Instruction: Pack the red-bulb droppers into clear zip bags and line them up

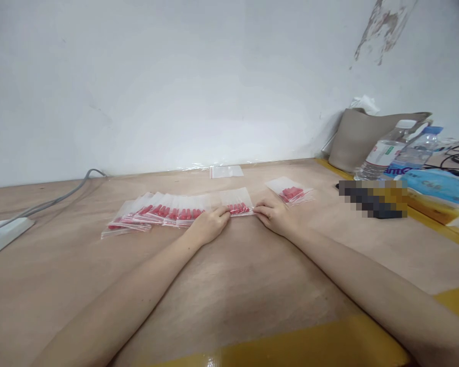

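Observation:
A small clear zip bag (237, 200) with several red pieces in a row lies flat between my hands. My left hand (211, 224) pinches its near left corner with the fingers closed. At the near right corner, my right hand (271, 215) has its fingers closed on the bag's edge. Left of it, a row of overlapping zip bags (160, 210), each with red pieces, fans out over the table. Another small stack of filled bags (290, 191) rests beyond my right hand. What exactly the red pieces are is too small to tell.
A flat zip bag (226, 172) lies near the wall. At the right stand a grey-brown bin (354, 140) and two plastic bottles (382, 155), by a blue packet (439, 186) and a blurred-out dark object (371, 200). A white power strip (9, 232) with a grey cable is at the left.

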A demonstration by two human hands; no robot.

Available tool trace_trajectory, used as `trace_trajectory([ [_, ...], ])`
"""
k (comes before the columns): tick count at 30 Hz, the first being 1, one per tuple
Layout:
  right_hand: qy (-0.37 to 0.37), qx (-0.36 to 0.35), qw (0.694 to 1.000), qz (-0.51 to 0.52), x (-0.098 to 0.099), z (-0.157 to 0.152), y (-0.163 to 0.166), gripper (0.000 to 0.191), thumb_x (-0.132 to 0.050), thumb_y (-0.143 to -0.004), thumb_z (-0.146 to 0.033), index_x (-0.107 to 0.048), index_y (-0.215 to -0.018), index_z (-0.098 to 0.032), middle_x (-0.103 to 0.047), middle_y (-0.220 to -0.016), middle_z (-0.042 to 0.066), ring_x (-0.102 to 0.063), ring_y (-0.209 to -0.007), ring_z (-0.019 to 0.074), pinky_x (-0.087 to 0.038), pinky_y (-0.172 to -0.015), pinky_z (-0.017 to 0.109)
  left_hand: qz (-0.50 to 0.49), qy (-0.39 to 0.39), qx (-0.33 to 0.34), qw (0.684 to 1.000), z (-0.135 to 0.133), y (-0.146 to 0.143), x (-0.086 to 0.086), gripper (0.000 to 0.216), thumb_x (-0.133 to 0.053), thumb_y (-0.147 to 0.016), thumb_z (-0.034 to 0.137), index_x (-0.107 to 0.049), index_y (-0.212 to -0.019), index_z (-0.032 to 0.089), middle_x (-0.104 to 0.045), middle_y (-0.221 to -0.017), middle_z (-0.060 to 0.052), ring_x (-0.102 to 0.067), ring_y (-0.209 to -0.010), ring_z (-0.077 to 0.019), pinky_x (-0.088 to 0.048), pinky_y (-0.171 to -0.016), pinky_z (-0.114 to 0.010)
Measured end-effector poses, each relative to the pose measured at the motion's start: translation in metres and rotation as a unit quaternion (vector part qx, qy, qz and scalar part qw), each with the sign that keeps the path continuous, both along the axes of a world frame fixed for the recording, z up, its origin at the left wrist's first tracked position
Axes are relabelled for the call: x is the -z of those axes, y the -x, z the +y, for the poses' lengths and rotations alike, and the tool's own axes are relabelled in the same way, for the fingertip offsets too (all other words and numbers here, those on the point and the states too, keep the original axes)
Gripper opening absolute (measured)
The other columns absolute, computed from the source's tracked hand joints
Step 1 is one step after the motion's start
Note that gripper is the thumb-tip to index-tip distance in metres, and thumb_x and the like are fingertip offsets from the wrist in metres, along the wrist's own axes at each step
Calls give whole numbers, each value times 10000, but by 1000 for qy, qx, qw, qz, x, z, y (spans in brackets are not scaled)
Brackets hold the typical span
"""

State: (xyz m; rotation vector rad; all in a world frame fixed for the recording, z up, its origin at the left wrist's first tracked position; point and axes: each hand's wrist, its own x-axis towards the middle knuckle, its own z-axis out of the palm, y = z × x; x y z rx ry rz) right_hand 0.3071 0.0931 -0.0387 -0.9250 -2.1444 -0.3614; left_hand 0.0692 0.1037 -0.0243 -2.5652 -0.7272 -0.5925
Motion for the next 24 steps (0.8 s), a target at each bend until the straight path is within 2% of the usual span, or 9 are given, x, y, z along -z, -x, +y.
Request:
trace_trajectory([
  [4,-19,50,998,-38,-6,-4,1,160,-497,-815,-160,-643,-755,-190,-664,-789,35,-579,-746,153,-405,-689,285,21,-41,10,999,3,0,0,196,-411,-875,86,-588,-797,117,-615,-909,-93,-598,-827,-196,-512,-741,-316],
  [9,-23,82,994,-71,-9,-5,2,155,-488,-810,-157,-610,-717,-169,-656,-754,31,-565,-716,147,-337,-711,305,17,-77,8,997,4,0,0,199,-387,-884,73,-580,-854,110,-615,-893,-94,-600,-838,-196,-517,-730,-315],
  [16,-12,74,995,-65,-9,-6,1,137,-496,-818,-205,-588,-720,-180,-649,-746,24,-544,-731,153,-291,-746,315,-16,-99,-7,995,3,2,2,197,-373,-909,107,-566,-871,114,-618,-906,-92,-611,-809,-183,-517,-716,-296],
  [20,-16,67,997,-36,-6,-4,0,109,-501,-800,-174,-569,-716,-182,-639,-746,21,-536,-724,151,-288,-750,314,-33,-95,-13,995,3,2,2,188,-395,-922,175,-567,-868,124,-623,-903,-88,-615,-811,-184,-517,-720,-299],
  [24,-14,67,998,-13,-4,-3,0,90,-513,-777,-151,-562,-709,-186,-632,-733,16,-533,-719,153,-285,-740,312,-31,-92,-9,995,4,3,2,194,-389,-920,156,-570,-852,130,-627,-876,-79,-614,-798,-179,-514,-712,-294],
])
